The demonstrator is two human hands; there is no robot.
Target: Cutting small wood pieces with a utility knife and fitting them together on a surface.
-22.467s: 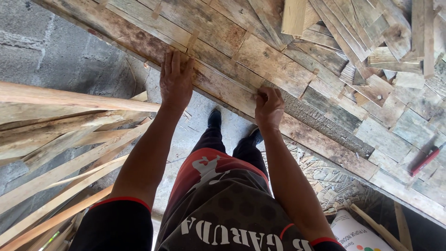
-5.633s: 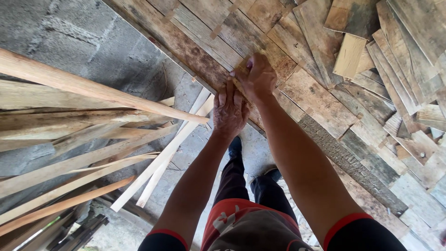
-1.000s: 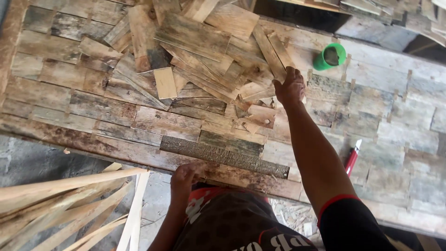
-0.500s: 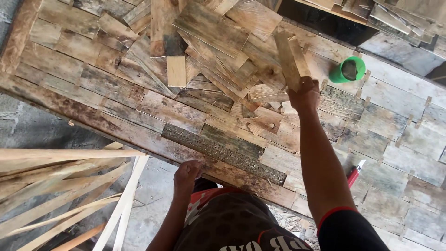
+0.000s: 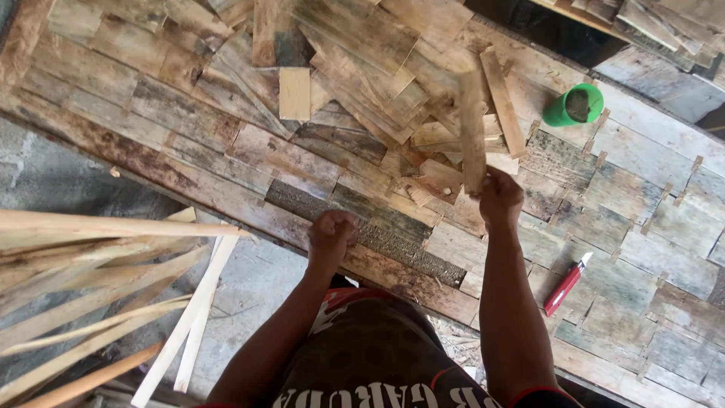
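Head view, right hand (image 5: 498, 198): we see it closed around the lower end of a narrow wood strip (image 5: 472, 128), which rises away from the fist over the scrap pile (image 5: 362, 68).
Left hand (image 5: 331, 236): curled into a loose fist on the near edge of the plank table (image 5: 642, 257) (holding nothing we can make out), well apart from the strip.
Nearby: green cup (image 5: 574, 106) beyond the right hand; red cutter (image 5: 566, 282) beside the right forearm.

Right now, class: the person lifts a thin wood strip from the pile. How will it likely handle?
The wood strip looks thin and narrow, so probably light. It stays straight in the right hand, held by one end, suggesting stiffness. Its rough, weathered surface should grip, though splinters seem possible.
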